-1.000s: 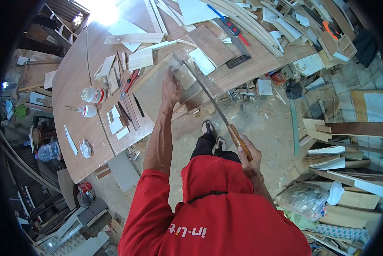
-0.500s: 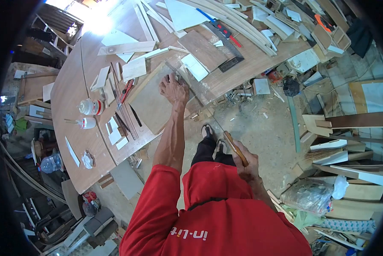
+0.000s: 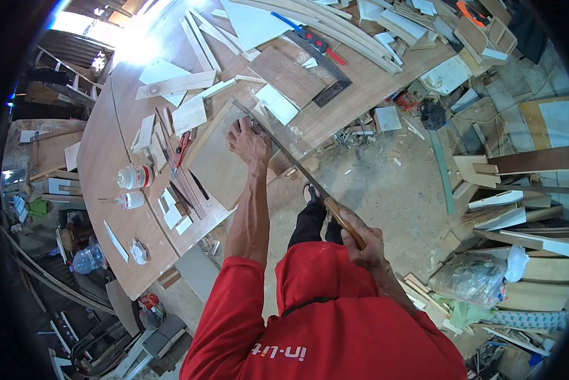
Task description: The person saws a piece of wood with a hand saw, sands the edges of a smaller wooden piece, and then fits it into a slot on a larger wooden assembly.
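My right hand (image 3: 365, 244) is closed around the wooden handle (image 3: 344, 223) of a handsaw. The saw's long narrow blade (image 3: 297, 166) runs up and left, across the table edge and along the right side of a flat wooden board (image 3: 218, 158). On that board my left hand (image 3: 249, 140) presses down, fingers bent and close to the blade's far part. The board lies flat on the table, reaching its front edge. The blade's teeth are too small to make out.
On the brown table (image 3: 101, 196) lie red-handled pliers (image 3: 182, 149), a dark pointed tool (image 3: 199, 185), glue bottles (image 3: 134, 177), a metal square (image 3: 335, 92) and a blue-and-red tool (image 3: 313, 39). Offcuts (image 3: 484, 202) crowd the right side. Scraps litter the floor (image 3: 373, 183).
My right hand has moved slightly left, and the saw blade now shows more of its length. My left hand stays on the board. The whole view has shifted a little.
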The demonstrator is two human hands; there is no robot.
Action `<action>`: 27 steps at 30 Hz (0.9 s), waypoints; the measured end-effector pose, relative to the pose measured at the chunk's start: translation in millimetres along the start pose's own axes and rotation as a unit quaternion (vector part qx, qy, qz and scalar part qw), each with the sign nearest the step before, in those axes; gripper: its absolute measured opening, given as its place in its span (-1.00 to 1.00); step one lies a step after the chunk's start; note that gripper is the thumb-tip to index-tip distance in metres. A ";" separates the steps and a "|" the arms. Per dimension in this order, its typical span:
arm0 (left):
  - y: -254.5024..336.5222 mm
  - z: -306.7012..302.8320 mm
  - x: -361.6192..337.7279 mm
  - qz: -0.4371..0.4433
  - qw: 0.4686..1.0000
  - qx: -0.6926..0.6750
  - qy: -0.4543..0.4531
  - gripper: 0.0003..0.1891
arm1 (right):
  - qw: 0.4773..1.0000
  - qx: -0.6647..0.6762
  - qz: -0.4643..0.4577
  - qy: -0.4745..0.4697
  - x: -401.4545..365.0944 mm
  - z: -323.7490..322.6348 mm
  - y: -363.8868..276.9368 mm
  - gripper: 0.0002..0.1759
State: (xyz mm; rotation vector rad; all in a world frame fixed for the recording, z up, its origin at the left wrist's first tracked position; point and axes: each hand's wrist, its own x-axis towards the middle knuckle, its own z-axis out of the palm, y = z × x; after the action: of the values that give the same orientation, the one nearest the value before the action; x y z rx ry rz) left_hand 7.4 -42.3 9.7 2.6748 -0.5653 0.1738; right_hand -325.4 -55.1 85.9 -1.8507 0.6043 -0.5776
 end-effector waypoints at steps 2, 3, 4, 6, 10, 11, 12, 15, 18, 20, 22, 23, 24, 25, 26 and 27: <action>-0.6 0.4 -0.7 0.004 1.000 -0.004 0.003 -0.64 | 1.000 -0.004 -0.003 -0.004 2.9 1.3 -0.8 -0.52; -1.0 0.6 -0.3 0.009 1.000 -0.008 0.007 -0.65 | 1.000 0.006 0.010 -0.007 4.0 2.6 -1.0 -0.51; -1.2 0.8 0.3 0.009 1.000 -0.008 0.007 -0.65 | 1.000 0.016 0.022 -0.010 4.8 3.4 -1.0 -0.51; -0.4 1.4 0.7 0.005 1.000 -0.006 0.005 -0.66 | 1.000 0.013 0.014 -0.004 5.6 3.7 0.5 -0.51; -0.1 0.6 -0.9 0.007 1.000 -0.007 0.010 -0.66 | 1.000 0.002 -0.012 0.011 7.0 6.4 4.4 -0.51; 0.7 0.5 -0.5 0.003 1.000 -0.002 0.009 -0.66 | 1.000 0.003 -0.011 0.010 5.8 6.0 4.0 -0.51; 1.0 0.6 0.2 -0.001 1.000 0.003 0.008 -0.66 | 1.000 0.009 -0.002 0.001 4.7 4.5 2.7 -0.51; 1.1 0.3 0.2 -0.002 1.000 0.016 -0.002 -0.64 | 1.000 0.009 0.008 -0.005 1.7 1.1 2.0 -0.52; -0.4 1.2 0.1 0.005 1.000 0.008 0.007 -0.62 | 1.000 0.008 0.021 -0.009 5.8 3.7 0.5 -0.52; 0.5 1.5 -0.3 0.000 1.000 0.008 0.003 -0.62 | 0.999 0.014 0.032 -0.013 10.7 4.1 -0.1 -0.52; -1.0 2.5 1.7 -0.003 1.000 0.010 0.001 -0.61 | 0.999 0.015 0.026 -0.017 13.6 5.5 -0.2 -0.53; -1.9 3.4 1.5 0.000 1.000 0.010 0.004 -0.61 | 0.999 0.015 0.026 -0.018 11.0 4.5 -1.1 -0.53; -1.1 2.3 1.1 0.003 1.000 0.010 0.007 -0.60 | 0.999 0.018 0.030 -0.017 6.9 1.9 -2.4 -0.54; 0.0 1.1 0.7 0.002 1.000 0.009 0.007 -0.60 | 0.999 0.021 0.034 -0.017 4.8 0.6 -2.7 -0.55; 0.9 -0.2 -0.4 0.000 1.000 0.010 0.004 -0.59 | 0.999 0.021 0.034 -0.018 5.0 1.5 -1.6 -0.55; 2.2 -1.3 -1.4 -0.001 1.000 0.010 -0.001 -0.58 | 0.999 0.017 0.039 -0.020 5.9 2.6 -0.7 -0.56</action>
State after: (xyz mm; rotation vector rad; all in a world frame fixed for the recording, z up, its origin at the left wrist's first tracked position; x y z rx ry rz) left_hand 5.2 -43.1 11.4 2.6945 -0.5637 0.1775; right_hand -319.2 -57.0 86.4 -1.7945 0.6342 -0.4950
